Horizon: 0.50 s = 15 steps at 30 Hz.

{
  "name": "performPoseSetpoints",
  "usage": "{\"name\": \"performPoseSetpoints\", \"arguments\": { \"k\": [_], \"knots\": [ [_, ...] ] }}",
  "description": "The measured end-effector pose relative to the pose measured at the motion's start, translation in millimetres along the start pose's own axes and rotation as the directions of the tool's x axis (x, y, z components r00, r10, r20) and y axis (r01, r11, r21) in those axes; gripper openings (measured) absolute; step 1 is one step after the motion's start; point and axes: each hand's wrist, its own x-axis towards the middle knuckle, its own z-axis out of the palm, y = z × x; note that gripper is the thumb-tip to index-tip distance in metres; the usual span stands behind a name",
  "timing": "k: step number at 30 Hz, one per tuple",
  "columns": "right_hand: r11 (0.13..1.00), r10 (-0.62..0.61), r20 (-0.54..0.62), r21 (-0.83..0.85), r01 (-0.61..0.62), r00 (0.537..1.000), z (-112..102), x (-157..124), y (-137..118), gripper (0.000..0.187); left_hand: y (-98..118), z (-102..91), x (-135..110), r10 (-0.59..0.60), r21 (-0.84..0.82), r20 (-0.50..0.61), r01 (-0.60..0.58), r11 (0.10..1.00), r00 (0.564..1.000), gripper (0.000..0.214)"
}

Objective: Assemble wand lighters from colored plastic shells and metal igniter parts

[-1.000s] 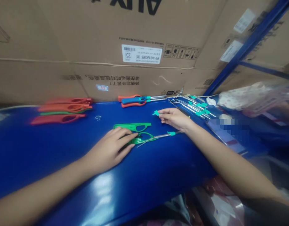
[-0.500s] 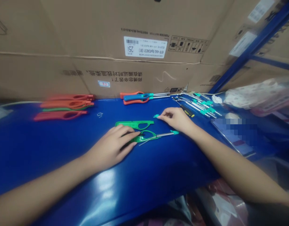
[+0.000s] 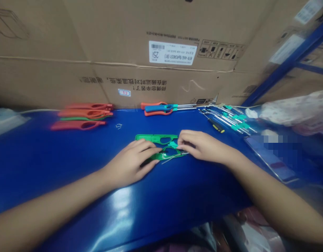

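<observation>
My left hand (image 3: 133,159) is closed on a green lighter housing half (image 3: 156,156), pressing it to the blue table. Inside that half lie thin wires, and a metal tube (image 3: 184,153) runs out from its right end, partly behind my right hand. My right hand (image 3: 202,145) pinches a small teal plastic piece (image 3: 172,144) just above the loop of this half. A second green housing half (image 3: 147,137) lies right behind, its hollow side up. The parts under my left fingers are hidden.
Red and orange lighter shells (image 3: 80,125) lie at back left, near small white bits (image 3: 118,126). Blue and orange lighters (image 3: 158,109) rest against the cardboard box (image 3: 111,42). Metal tubes with teal parts (image 3: 233,120), a screwdriver (image 3: 216,125) and a phone (image 3: 272,159) are at right.
My right hand has brought the teal piece down and left over the green housing half. My left hand keeps its hold. The view has shifted slightly.
</observation>
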Motion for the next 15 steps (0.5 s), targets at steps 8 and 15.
{"name": "performPoseSetpoints", "arguments": {
  "k": [8, 15],
  "knots": [
    [0.971, -0.117, 0.125, -0.193, 0.139, 0.985, 2, -1, -12, 0.014, 7, 2.8, -2, -0.045, -0.069, -0.001, 0.045, 0.997, 0.999, 0.029],
    [0.961, -0.142, 0.163, -0.215, 0.176, 0.976, 7, 0, -14, 0.017, 18, 3.6, -2, -0.135, -0.201, 0.003, 0.133, 0.971, 0.991, 0.029]
  ]
}}
